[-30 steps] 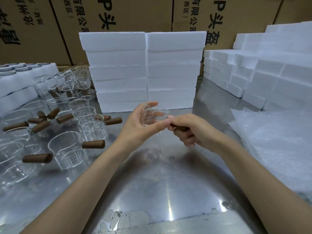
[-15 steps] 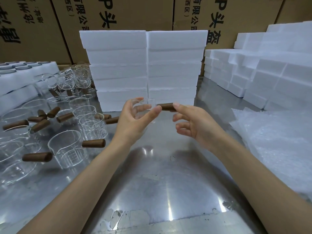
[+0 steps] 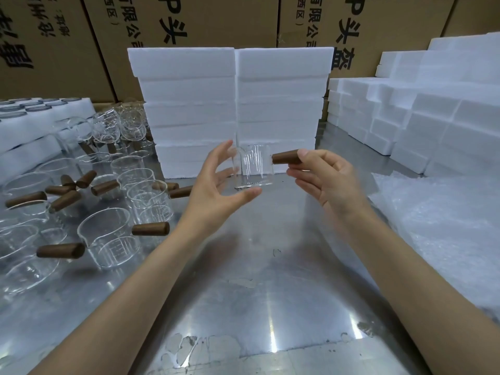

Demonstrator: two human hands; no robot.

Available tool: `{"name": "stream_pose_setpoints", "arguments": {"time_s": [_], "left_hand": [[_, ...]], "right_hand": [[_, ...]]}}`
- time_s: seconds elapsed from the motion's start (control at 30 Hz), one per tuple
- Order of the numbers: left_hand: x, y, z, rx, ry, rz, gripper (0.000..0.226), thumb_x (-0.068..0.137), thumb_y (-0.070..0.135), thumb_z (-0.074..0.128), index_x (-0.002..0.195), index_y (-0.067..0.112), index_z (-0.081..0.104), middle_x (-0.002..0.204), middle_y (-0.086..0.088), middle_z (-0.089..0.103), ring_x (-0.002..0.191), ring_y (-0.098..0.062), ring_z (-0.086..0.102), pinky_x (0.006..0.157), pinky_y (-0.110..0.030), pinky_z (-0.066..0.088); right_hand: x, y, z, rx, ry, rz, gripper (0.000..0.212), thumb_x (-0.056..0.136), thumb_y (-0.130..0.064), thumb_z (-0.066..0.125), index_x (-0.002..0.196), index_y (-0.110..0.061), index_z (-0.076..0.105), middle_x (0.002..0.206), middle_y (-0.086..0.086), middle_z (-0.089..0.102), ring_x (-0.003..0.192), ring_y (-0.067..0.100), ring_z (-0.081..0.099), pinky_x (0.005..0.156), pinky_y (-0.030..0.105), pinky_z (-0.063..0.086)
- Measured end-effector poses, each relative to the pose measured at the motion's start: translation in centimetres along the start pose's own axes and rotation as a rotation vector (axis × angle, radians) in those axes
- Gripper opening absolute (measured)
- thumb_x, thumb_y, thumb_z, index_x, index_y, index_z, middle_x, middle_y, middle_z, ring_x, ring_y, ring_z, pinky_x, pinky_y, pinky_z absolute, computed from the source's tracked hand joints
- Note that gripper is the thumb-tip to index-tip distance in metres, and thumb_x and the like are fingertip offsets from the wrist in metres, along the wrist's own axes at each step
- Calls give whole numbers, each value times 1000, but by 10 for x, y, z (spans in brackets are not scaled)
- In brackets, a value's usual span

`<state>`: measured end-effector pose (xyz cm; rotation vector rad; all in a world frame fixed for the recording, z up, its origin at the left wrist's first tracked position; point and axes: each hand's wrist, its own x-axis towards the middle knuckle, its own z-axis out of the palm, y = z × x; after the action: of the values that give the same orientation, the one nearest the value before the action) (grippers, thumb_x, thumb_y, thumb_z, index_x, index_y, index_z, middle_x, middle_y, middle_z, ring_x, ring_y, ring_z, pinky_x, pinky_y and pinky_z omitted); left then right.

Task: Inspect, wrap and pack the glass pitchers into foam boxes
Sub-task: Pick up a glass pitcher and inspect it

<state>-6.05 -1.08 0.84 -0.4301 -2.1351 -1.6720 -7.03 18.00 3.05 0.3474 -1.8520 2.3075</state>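
A small clear glass pitcher [image 3: 253,166] with a brown wooden handle [image 3: 285,157] is held upright in the air above the metal table, in front of the foam stack. My right hand [image 3: 324,180] pinches the wooden handle between thumb and forefinger. My left hand [image 3: 216,185] cups the pitcher's left side, fingers spread behind the glass and thumb under its base. Several more glass pitchers [image 3: 111,236] with wooden handles stand on the left of the table. Two tall stacks of white foam boxes [image 3: 230,104] rise straight ahead.
The steel table [image 3: 257,280] shines below my arms. Bubble wrap sheets [image 3: 446,226] lie at the right. More foam boxes [image 3: 419,117] are piled at the back right, and foam trays [image 3: 29,131] at the far left. Brown cartons [image 3: 216,20] wall the back.
The pitcher has been turned from tilted to upright and lifted a little. My right hand went from gripping the handle low down to pinching it at the side.
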Motion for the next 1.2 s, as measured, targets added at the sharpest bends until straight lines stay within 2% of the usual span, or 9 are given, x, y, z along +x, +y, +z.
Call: {"name": "stream_pose_setpoints", "arguments": {"time_s": [0.17, 0.27, 0.33, 0.47, 0.67, 0.77, 0.97, 1.1, 1.2], "left_hand": [[-1, 2, 0, 138, 97, 105, 63, 69, 17, 84, 122, 26, 51, 126, 12, 54, 115, -7, 56, 95, -13, 42], [-4, 7, 3, 335, 158, 271, 61, 67, 24, 86, 119, 24, 55, 118, 4, 55, 107, -9, 56, 96, -14, 40], [-7, 8, 5, 440, 155, 357, 61, 68, 26, 86, 122, 23, 57, 114, 0, 50, 104, -9, 52, 95, -12, 38], [-12, 9, 11, 554, 180, 434, 62, 72, 33, 82, 127, 17, 58, 112, 0, 43, 105, -11, 46, 94, -17, 38], [-9, 8, 12, 508, 119, 437, 89, 73, 36, 81, 144, 15, 33, 131, -7, 45, 123, -13, 43, 106, -16, 31], [-10, 8, 13, 477, 132, 424, 78, 75, 32, 79, 138, 9, 41, 129, 0, 51, 122, -12, 48, 107, -26, 36], [-10, 11, 13, 507, 210, 489, 61, 76, 27, 80, 128, 7, 54, 116, -2, 58, 110, -13, 53, 99, -23, 40], [-10, 10, 13, 578, 202, 498, 62, 73, 26, 82, 126, 7, 57, 114, -5, 61, 108, -19, 56, 95, -39, 45], [-10, 8, 14, 674, 201, 523, 60, 72, 23, 82, 125, 7, 59, 113, -10, 61, 102, -27, 59, 91, -46, 46]], "right_hand": [[5, 3, -2, 91, -11, 119, 14, 85, -35, 67, 89, -22, 70, 91, -2, 75, 90, 13, 71, 65, 17, 54], [4, 7, 2, 93, -124, 276, 52, 65, -57, 69, 101, -20, 65, 95, -5, 74, 93, 10, 70, 71, 21, 57], [0, 12, 6, 8, -219, 329, 64, 56, -64, 74, 103, -23, 61, 97, -8, 74, 96, 7, 69, 81, 24, 55], [-5, 17, 10, -45, -267, 344, 75, 52, -55, 83, 112, -20, 53, 99, -10, 73, 97, 5, 67, 84, 28, 51], [-4, 14, 10, 26, -273, 323, 45, 69, -43, 72, 104, -16, 61, 105, 0, 69, 102, 12, 67, 93, 32, 50], [-3, 9, 8, 140, -344, 405, 31, 73, -39, 66, 99, -22, 64, 111, 5, 69, 101, 15, 67, 97, 33, 48], [-4, 3, 7, 78, -411, 453, 49, 71, -49, 57, 110, -18, 62, 114, 2, 70, 99, 12, 67, 95, 34, 45], [-2, 4, 7, -26, -356, 413, 47, 72, -54, 62, 111, -26, 62, 117, -8, 67, 100, 7, 66, 87, 33, 47], [-6, 8, 10, -210, -287, 296, 66, 63, -60, 67, 120, -33, 50, 122, -12, 57, 105, -2, 60, 91, 31, 48]]}}
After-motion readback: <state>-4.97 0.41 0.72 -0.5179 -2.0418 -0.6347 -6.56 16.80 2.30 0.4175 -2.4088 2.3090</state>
